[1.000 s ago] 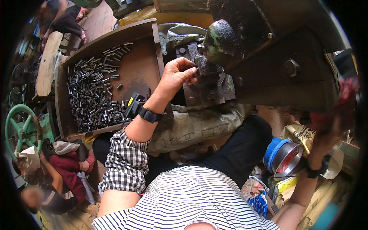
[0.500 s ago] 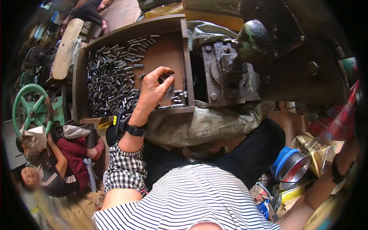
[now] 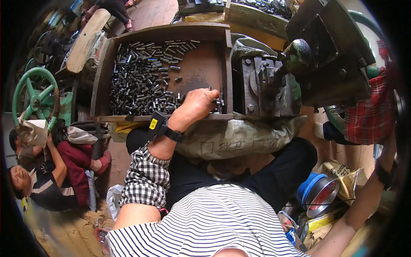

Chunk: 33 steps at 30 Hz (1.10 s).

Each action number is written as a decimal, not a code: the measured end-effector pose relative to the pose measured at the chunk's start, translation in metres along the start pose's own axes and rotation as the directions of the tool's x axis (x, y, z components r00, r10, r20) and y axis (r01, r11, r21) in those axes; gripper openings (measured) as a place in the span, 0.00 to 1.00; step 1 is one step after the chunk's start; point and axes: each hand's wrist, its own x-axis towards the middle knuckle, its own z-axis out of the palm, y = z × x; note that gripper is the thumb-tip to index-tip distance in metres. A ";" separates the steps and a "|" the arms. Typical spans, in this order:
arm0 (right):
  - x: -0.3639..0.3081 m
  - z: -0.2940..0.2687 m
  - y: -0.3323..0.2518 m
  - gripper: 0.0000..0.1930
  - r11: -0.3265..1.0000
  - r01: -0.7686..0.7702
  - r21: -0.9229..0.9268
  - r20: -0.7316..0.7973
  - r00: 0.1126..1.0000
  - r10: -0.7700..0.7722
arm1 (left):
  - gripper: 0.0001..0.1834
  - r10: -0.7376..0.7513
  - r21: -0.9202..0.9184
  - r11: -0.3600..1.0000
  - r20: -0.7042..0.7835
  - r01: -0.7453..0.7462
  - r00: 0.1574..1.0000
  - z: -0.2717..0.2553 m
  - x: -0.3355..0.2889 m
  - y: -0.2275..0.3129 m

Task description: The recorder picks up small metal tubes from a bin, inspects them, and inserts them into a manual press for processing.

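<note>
Short, dull-grey metal cylinders lie heaped in a rusty wooden tray. The left hand rests palm-down at its near-right corner, fingers curled over several cylinders. The right hand is out of view.

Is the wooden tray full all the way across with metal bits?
No, the small metal cylinders crowd the left of the wooden tray; its right side is mostly bare.

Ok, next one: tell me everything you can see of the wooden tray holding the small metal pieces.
The wooden tray is a shallow, brown, worn box with raised walls, sitting beside a dark metal machine. Small dark metal cylinders lie heaped over its left half; its right floor is mostly bare and stained. The left hand reaches over the near wall and rests on pieces at the near right corner. A greyish sack lies against its front.
</note>
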 end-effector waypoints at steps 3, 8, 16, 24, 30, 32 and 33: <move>0.001 -0.001 -0.007 0.20 0.998 0.003 -0.060 -0.005 1.000 -0.004 | 0.15 -0.002 -0.027 1.000 0.045 0.004 0.999 0.002 0.001 -0.003; 0.008 -0.003 -0.010 0.20 0.996 0.011 -0.089 0.022 1.000 -0.009 | 0.17 -0.017 -0.009 1.000 0.085 0.018 0.996 0.004 0.004 -0.010; 0.015 -0.006 -0.003 0.20 0.994 0.066 -0.092 0.014 0.998 -0.065 | 0.15 -0.115 0.038 0.993 0.041 0.113 0.993 0.005 0.001 -0.018; 0.085 -0.103 0.088 0.19 0.977 -0.005 -0.211 0.143 0.989 0.036 | 0.13 -0.070 -0.011 0.997 0.028 0.070 0.997 0.006 -0.002 -0.019; 0.027 -0.091 0.074 0.17 0.259 0.031 -0.965 -0.144 0.764 -0.629 | 0.12 -0.185 -0.061 0.982 -0.092 0.180 0.978 -0.004 -0.012 -0.026; -0.037 0.001 0.009 0.13 0.612 0.378 -0.695 -0.194 0.720 -0.666 | 0.11 -0.143 -0.113 0.987 -0.291 0.115 0.946 -0.013 -0.012 -0.027; -0.055 0.020 0.010 0.11 0.642 0.617 -0.455 -0.092 0.685 -0.723 | 0.11 -0.152 -0.111 0.986 -0.292 0.124 0.944 -0.015 -0.015 -0.031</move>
